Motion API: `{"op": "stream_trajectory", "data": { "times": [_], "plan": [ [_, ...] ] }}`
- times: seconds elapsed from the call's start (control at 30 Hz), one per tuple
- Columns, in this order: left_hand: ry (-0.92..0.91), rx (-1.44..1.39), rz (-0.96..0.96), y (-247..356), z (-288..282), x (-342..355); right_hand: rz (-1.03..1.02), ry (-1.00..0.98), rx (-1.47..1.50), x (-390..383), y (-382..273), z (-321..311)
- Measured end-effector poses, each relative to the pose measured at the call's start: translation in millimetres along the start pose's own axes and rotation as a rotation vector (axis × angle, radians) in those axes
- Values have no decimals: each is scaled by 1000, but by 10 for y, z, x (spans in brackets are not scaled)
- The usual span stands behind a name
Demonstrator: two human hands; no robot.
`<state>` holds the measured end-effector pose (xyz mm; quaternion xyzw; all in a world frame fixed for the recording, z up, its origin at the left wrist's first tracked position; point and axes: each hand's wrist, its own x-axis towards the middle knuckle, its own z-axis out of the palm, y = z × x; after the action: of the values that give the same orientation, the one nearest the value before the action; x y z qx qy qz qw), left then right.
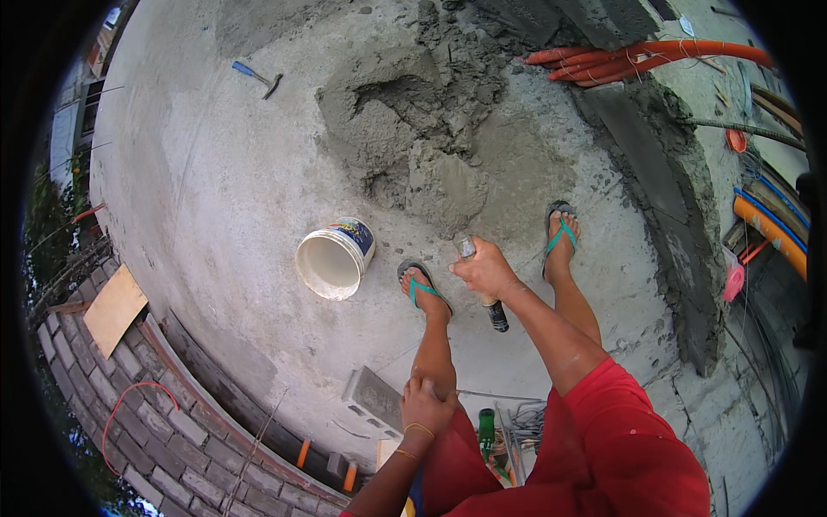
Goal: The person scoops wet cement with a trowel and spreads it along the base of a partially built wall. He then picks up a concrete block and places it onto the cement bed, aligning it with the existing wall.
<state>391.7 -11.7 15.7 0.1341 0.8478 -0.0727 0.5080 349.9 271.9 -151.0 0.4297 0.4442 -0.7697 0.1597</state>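
My right hand (488, 271) is wrapped round the handle of a shovel (497, 317), whose grip ends in black. Its far end goes down to the edge of the wet mortar heap (445, 185), and the blade is hidden by mortar. My left hand (426, 405) rests on my left knee with its fingers spread and nothing in them. A white bucket (331, 261) stands tilted toward me beside my left foot. My feet, in flip-flops, stand apart on the concrete, just short of the mortar.
A blue-handled hammer (257, 78) lies far left. Orange conduits (642, 60) and a mortar-covered ledge (659, 215) run along the right. A hollow block (372, 401) and a green bottle (487, 431) are near me. Brickwork (189, 448) with a board (115, 311) lies beyond the left edge.
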Motion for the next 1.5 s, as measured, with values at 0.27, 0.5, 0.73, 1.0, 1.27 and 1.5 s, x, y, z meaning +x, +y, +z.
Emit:
{"op": "stream_trajectory", "data": {
  "times": [0.27, 0.5, 0.73, 1.0, 1.27, 1.5],
  "plan": [
    [210, -336, 468, 137, -434, 106, -41, 143, -262, -2935, -529, -831],
    [62, -181, 510, -1008, -1770, 206, -1, 461, 149, -5048, 567, -1062],
    [-27, 1107, 701, -766, -2298, 298, -3, 742, 722, -6329, 1800, -1539],
    [-151, 317, 372, 2203, -957, -913, -227, 1038, 1246, -6901, 3292, -3360],
    [-154, 211, 249, 4119, 73, -2450, -315, 1305, 1677, -7018, 4331, -5596],
    [-107, 392, 147, 4019, 11, -2679, -230, 1590, 1792, -7065, 4602, -7850]
  ]
}}
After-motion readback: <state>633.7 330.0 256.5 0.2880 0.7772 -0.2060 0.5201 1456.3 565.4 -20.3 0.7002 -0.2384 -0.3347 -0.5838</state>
